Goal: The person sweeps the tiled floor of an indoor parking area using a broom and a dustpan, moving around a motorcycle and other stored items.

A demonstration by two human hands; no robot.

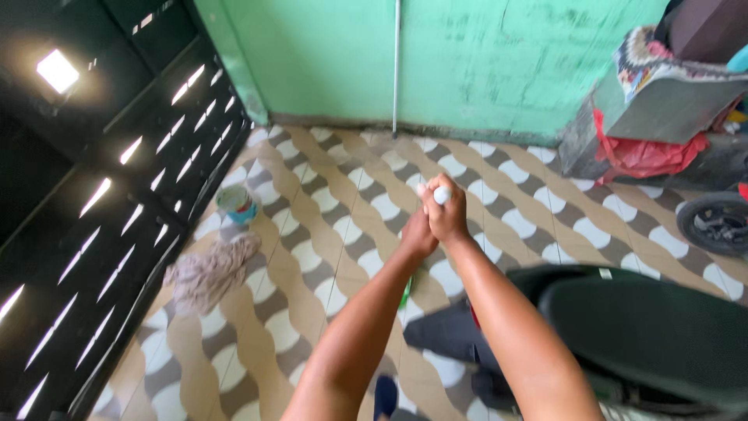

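Note:
Both arms reach forward over a tiled floor. My right hand [448,212] is closed around a small white rounded object [442,195], its top poking out above the fingers. My left hand [418,232] sits just below and left of it, pressed against the right hand, and seems to grip the same object from beneath. What the object is stays unclear. A small green thing [405,294] shows on the floor between my forearms.
A small teal tub [236,203] and a crumpled grey rag [209,273] lie on the floor at left, beside a black slatted gate [117,203]. A dark scooter seat [647,335] fills the lower right; a tyre [715,223] and red bag [647,153] sit at right. A pole [396,66] leans on the green wall.

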